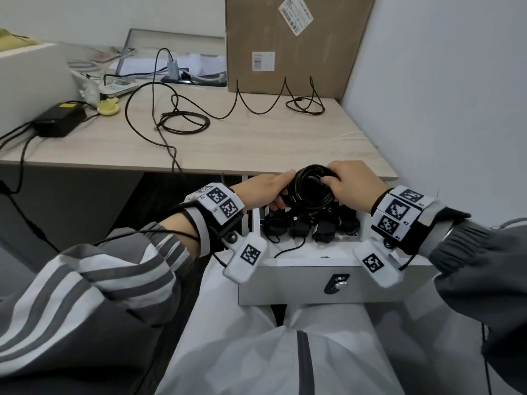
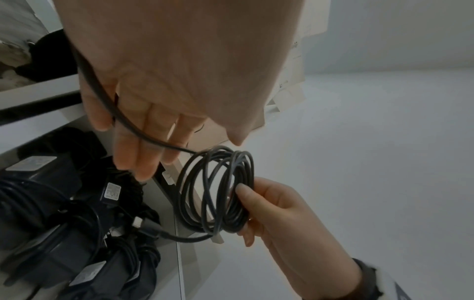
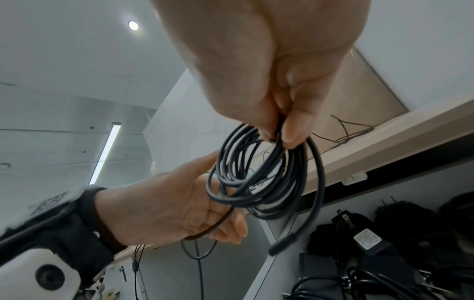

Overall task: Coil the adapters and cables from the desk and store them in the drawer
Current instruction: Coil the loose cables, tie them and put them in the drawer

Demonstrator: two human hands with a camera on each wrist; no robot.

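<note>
A pale wood bench (image 1: 256, 143) fills a white-walled corner, a cardboard box (image 1: 291, 44) leaning at its back. At far left a black power adapter (image 1: 58, 121) lies on it, with loose black cables (image 1: 182, 124) looping rightward along the top. Below the front edge, the left hand (image 1: 265, 189) has its fingers nearly straight, the cable's free strand running across them, its grip not closed round anything. The coiled black cable (image 1: 310, 189) hangs between both hands, above the open white drawer (image 1: 299, 277) holding several black adapters (image 1: 299, 226). The right hand (image 1: 353, 186) pinches the coil's loops, thumb inside.
</note>
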